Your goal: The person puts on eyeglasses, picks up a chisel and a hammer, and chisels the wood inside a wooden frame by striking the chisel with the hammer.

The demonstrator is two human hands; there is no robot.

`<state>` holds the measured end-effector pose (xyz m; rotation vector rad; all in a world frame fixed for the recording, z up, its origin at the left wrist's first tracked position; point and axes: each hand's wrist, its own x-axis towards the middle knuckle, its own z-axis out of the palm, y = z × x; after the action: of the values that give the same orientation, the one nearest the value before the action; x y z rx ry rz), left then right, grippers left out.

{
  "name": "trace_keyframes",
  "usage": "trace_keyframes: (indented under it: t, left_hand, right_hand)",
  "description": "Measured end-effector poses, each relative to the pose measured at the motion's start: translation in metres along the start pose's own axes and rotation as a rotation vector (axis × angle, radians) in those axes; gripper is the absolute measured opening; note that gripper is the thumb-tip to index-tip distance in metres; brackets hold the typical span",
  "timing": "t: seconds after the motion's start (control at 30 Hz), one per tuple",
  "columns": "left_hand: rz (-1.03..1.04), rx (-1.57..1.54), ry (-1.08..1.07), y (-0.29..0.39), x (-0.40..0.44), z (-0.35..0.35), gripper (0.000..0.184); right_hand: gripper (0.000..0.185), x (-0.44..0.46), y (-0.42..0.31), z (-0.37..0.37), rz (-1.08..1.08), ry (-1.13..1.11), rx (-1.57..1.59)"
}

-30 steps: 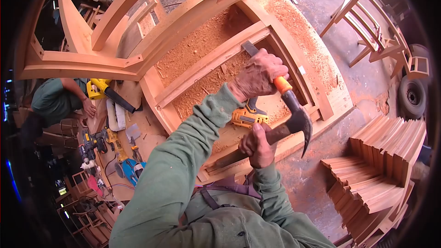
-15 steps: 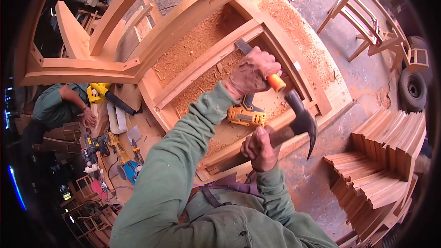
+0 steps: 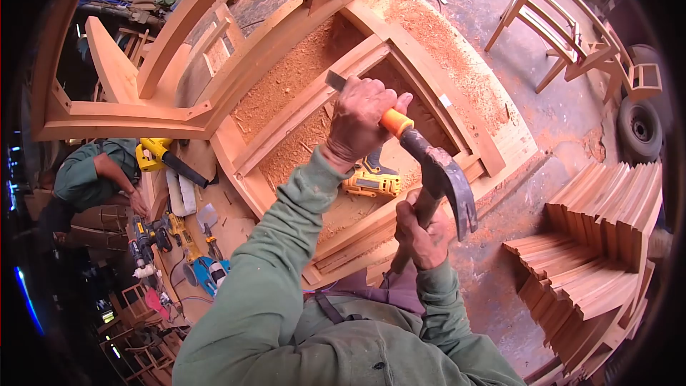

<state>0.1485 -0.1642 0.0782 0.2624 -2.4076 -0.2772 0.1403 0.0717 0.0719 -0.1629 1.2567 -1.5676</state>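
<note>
My left hand [image 3: 362, 116] is wrapped round a chisel with an orange handle [image 3: 396, 122]. Its flat steel blade [image 3: 336, 81] points to the upper left and lies over the middle rail [image 3: 307, 113] of a wooden frame. In my right hand [image 3: 424, 232] is a claw hammer [image 3: 449, 184], gripped by its handle close below the head. The hammer's face meets the butt of the chisel handle, or is very close to it. Beneath my left wrist, a yellow and black power tool [image 3: 373, 183] lies inside the frame among wood shavings, partly covered.
A large curved wooden frame [image 3: 128, 129] rises at upper left. Power tools, including a blue one [image 3: 209, 271], lie at left near another person's arm [image 3: 114, 157]. Stacked slats [image 3: 593, 243], a tire [image 3: 638, 129] and a chair frame [image 3: 557, 28] stand on the right.
The chisel and my left hand have shifted left along the rail. The hammer has swung up and left, its head now at the chisel's handle end instead of apart from it.
</note>
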Motion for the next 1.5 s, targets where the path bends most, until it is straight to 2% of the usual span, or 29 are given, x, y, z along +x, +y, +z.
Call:
trace_keyframes:
  t: [0.07,0.13,0.23,0.33,0.43,0.63,0.83,1.13,1.2,1.23,1.33,1.47,1.5]
  left_hand:
    - [0.000,-0.046,-0.092,0.010,0.006,-0.004,0.030]
    - [0.064,-0.036,-0.180,0.019,0.015,0.007,0.027]
    - [0.133,-0.095,-0.194,0.022,0.025,0.034,0.022]
    - [0.172,-0.140,-0.205,0.014,0.032,0.055,0.019]
    - [0.193,-0.136,-0.259,0.008,0.035,0.068,0.016]
    - [0.180,-0.138,-0.312,-0.003,0.039,0.072,0.016]
    - [0.173,-0.173,-0.299,-0.006,0.043,0.074,0.017]
    - [0.096,-0.221,-0.178,-0.003,0.045,0.080,0.016]
    - [0.085,-0.219,-0.164,-0.003,0.047,0.081,0.015]
    - [0.078,-0.217,-0.158,-0.002,0.048,0.080,0.015]
    - [0.077,-0.229,-0.146,-0.002,0.048,0.081,0.014]
    - [0.064,-0.222,-0.172,-0.004,0.046,0.086,0.013]
    - [0.057,-0.229,-0.170,-0.004,0.046,0.087,0.014]
  right_hand:
    - [0.018,-0.006,-0.010,-0.009,-0.119,0.005,-0.020]
    - [0.043,-0.008,-0.028,-0.003,-0.197,0.056,0.295]
    - [0.066,-0.002,-0.030,-0.009,-0.230,0.149,0.558]
    - [0.065,0.001,-0.029,-0.017,-0.165,0.152,0.690]
    - [0.066,0.003,-0.015,-0.021,-0.040,0.103,0.684]
    - [0.068,0.012,-0.022,-0.016,-0.030,0.135,0.626]
    - [0.066,0.020,-0.021,-0.016,-0.050,0.134,0.650]
    - [0.065,0.027,-0.028,-0.006,-0.225,0.171,0.678]
    - [0.066,0.034,-0.029,0.002,-0.120,0.209,0.651]
    - [0.067,0.039,-0.029,0.001,-0.057,0.211,0.538]
    - [0.068,0.038,-0.038,-0.011,-0.019,0.232,0.542]
    - [0.068,0.031,-0.031,-0.009,-0.243,0.216,0.637]
    - [0.068,0.032,-0.029,-0.008,-0.224,0.202,0.624]
